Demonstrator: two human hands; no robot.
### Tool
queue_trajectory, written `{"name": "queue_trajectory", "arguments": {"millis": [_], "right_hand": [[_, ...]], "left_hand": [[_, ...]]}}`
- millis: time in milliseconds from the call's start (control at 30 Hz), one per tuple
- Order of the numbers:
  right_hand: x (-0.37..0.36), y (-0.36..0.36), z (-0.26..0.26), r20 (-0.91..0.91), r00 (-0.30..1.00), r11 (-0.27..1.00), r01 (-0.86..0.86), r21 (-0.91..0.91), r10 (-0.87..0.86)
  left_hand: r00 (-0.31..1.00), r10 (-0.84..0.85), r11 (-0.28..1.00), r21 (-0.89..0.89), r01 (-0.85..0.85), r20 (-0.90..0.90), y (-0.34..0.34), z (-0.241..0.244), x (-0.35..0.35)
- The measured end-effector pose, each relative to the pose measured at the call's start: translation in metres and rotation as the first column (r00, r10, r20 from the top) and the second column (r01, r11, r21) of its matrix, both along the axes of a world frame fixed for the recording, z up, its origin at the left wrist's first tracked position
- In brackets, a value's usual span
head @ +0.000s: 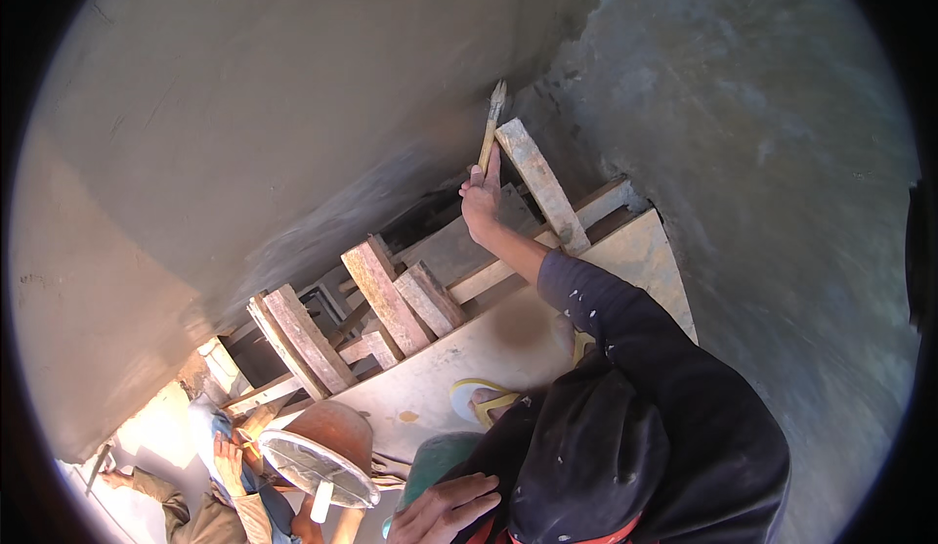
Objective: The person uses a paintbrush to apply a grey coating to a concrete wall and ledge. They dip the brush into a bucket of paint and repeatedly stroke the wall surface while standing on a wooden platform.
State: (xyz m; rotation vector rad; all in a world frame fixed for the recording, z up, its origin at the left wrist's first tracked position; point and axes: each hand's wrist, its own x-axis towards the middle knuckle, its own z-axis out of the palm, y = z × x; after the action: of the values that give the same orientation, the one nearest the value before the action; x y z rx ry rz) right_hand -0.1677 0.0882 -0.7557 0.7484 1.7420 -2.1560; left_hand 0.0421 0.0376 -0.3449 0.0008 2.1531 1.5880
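Note:
My right hand (482, 203) is closed around the wooden handle of a paintbrush (492, 122), with the index finger stretched along it. The worn, pale bristles point up beside the smooth grey plastered wall (293, 89), near its corner; whether they touch it I cannot tell. Just right of the brush, the end of a mortar-stained wooden plank (544, 181) juts out. My left hand (445, 509) is at the bottom edge, partly cut off, its fingers extended over dark clothing. Nothing shows in it, though its palm is hidden.
My feet, in yellow sandals (484, 401), stand on a scaffold board (410, 390). Several short timbers (385, 295) stick out towards the wall, with gaps between. An orange bucket (333, 430) and a teal container (443, 463) are nearby. Another person (212, 515) is at lower left. A second wall (769, 177) rises right.

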Motion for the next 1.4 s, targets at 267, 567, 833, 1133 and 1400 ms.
{"name": "queue_trajectory", "arguments": {"millis": [267, 567, 833, 1133, 1400], "right_hand": [[-0.045, -0.033, -0.041, 0.018, 0.949, 0.943, 0.316, -0.105, -0.315], [0.026, -0.015, 0.006, 0.014, 0.942, 0.908, -0.327, 0.26, 0.335], [0.021, -0.017, -0.07, 0.026, 1.0, 0.989, -0.019, 0.145, 0.016], [-0.102, 0.085, -0.258, -0.066, 0.983, 0.267, 0.019, 0.963, 0.169], [0.004, 0.021, -0.09, -0.287, 0.901, 0.773, -0.08, 0.629, 0.326]], "left_hand": [[1.0, 0.003, 1.0, 0.01, -0.003, -0.017, 0.003, 0.0, 0.002], [1.0, 0.019, 1.0, 0.023, -0.018, -0.012, 0.0, -0.001, 0.0], [1.0, 0.003, 1.0, -0.016, -0.003, 0.003, 0.0, -0.001, 0.0], [1.0, -0.014, 0.997, 0.071, 0.012, 0.023, -0.003, -0.006, -0.011], [0.983, 0.157, 0.986, -0.063, -0.152, 0.095, 0.004, -0.004, 0.0]]}}
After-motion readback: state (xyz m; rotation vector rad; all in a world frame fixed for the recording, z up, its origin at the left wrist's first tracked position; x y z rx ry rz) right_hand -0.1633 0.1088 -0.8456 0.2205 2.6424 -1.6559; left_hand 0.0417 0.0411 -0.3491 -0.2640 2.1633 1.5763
